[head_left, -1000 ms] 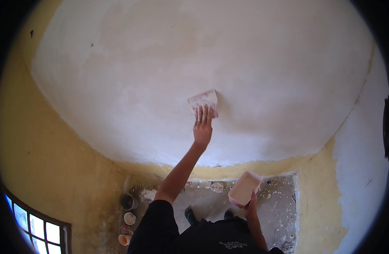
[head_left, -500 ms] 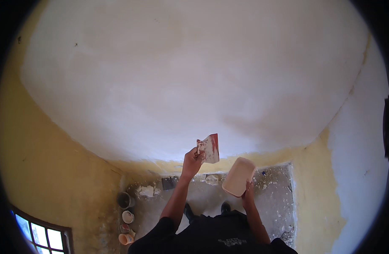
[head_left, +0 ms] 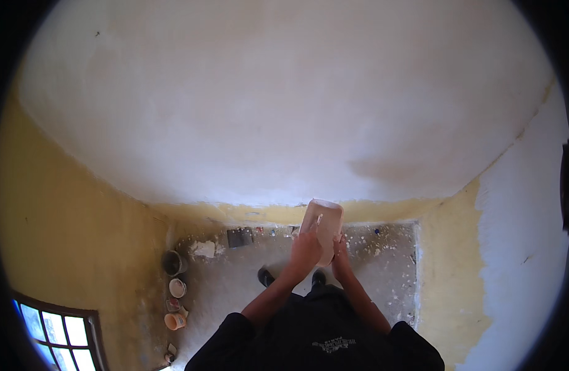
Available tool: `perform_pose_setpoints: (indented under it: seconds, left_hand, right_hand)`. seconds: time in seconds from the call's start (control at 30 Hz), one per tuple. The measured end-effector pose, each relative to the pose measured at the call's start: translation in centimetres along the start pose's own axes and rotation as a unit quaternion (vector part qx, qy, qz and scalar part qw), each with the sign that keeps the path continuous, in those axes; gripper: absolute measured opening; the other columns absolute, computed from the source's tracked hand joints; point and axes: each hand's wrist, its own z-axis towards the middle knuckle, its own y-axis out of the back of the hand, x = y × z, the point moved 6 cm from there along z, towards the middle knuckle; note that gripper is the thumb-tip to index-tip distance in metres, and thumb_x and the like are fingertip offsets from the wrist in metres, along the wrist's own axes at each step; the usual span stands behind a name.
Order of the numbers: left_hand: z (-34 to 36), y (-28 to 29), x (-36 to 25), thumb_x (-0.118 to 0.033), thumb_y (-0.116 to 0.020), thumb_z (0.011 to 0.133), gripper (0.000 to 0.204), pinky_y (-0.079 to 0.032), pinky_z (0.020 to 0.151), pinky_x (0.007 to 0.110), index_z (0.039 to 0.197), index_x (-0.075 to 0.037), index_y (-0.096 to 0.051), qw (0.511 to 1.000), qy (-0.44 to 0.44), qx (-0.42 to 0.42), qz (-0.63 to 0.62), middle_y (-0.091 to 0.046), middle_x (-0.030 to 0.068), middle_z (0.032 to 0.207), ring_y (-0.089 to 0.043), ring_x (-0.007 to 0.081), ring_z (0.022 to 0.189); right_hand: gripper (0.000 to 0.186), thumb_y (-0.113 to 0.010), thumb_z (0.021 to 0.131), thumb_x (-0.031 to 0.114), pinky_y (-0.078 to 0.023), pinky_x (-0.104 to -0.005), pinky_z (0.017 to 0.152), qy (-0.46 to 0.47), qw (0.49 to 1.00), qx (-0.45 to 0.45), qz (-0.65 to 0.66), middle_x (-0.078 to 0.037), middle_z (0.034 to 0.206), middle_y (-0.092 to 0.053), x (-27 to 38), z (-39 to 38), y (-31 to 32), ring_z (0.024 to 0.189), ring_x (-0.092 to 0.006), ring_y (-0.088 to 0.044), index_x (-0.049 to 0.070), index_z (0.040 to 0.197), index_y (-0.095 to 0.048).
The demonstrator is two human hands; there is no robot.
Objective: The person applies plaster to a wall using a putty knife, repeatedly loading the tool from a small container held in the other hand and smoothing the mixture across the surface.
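The pale pink tray is a bit below the ctr. of the frame. The R. hand has its fingers closed on the tray's right side. The L. hand is over the left part, fingers bent (what it grips, if anything, I cannot tell). At lower left are 1 dark bucket and 1 orange pot; 2 dark shoes show at lower ctr.

The white wall coat looked matt and mostly smooth; the yellow paint was dull. The tray seemed plastic, the black shirt matt cloth, the speckled floor rough concrete.
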Motion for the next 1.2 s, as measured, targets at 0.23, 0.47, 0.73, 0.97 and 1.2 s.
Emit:
perform_pose_setpoints:
  seconds: [0.23,0.47,0.73,0.97,1.2]
  left_hand:
    - [-0.1,0.9,1.1,-0.008,-0.051,0.083,0.023,-0.051,0.07,0.054,0.1,0.0,-0.064,0.993,0.035,-0.079,-0.077,-0.063,0.0293,0.077,-0.063,0.0466,0.075]
    - [1.3,1.2,3.4,-0.004,-0.057,0.082,0.029,-0.053,0.069,0.047,0.11,0.002,-0.059,0.988,-0.015,-0.048,-0.148,-0.065,0.0268,0.077,-0.066,0.0401,0.076]
    - [1.8,1.5,4.7,0.002,-0.053,0.093,0.032,-0.052,0.079,0.028,0.125,0.002,-0.051,0.741,0.109,0.171,-0.64,-0.065,0.0059,0.109,-0.064,0.0127,0.093]
    - [5.5,5.6,3.3,-0.001,-0.054,0.095,0.027,-0.048,0.083,0.024,0.121,0.0,-0.055,0.706,0.018,-0.07,-0.705,-0.066,0.0058,0.109,-0.062,0.0118,0.097]
    - [13.0,13.3,-7.7,0.006,-0.045,0.09,0.043,-0.05,0.091,0.038,0.134,0.003,-0.047,0.791,-0.115,-0.585,-0.136,-0.053,0.0306,0.128,-0.055,0.0447,0.114]
  right_hand:
    - [0.06,-0.047,0.099,0.043,-0.044,-0.0343,0.097,-0.032,0.999,-0.003,0.04,-0.011,0.128,-0.048,-1.4,0.2,1.1,0.118,-0.0201,-0.051,0.006,0.141,-0.028]
    - [0.057,-0.046,0.1,0.042,-0.045,-0.0347,0.096,-0.063,0.997,-0.018,0.041,-0.01,0.129,-0.048,-3.0,0.7,0.6,0.118,-0.0191,-0.052,0.006,0.14,-0.029]
    - [0.048,-0.045,0.101,0.033,-0.046,-0.037,0.097,-0.001,0.981,-0.03,0.191,-0.011,0.125,-0.05,-1.5,1.1,3.2,0.117,-0.0227,-0.054,0.006,0.138,-0.031]
    - [0.045,-0.039,0.103,0.035,-0.043,-0.0378,0.102,-0.038,0.973,-0.082,0.213,-0.01,0.131,-0.05,0.1,0.6,6.2,0.122,-0.0207,-0.05,0.007,0.139,-0.039]
    - [0.047,-0.043,0.102,0.034,-0.043,-0.038,0.102,0.105,0.983,0.048,-0.141,-0.01,0.132,-0.044,5.0,2.3,13.2,0.125,-0.022,-0.047,0.008,0.14,-0.03]
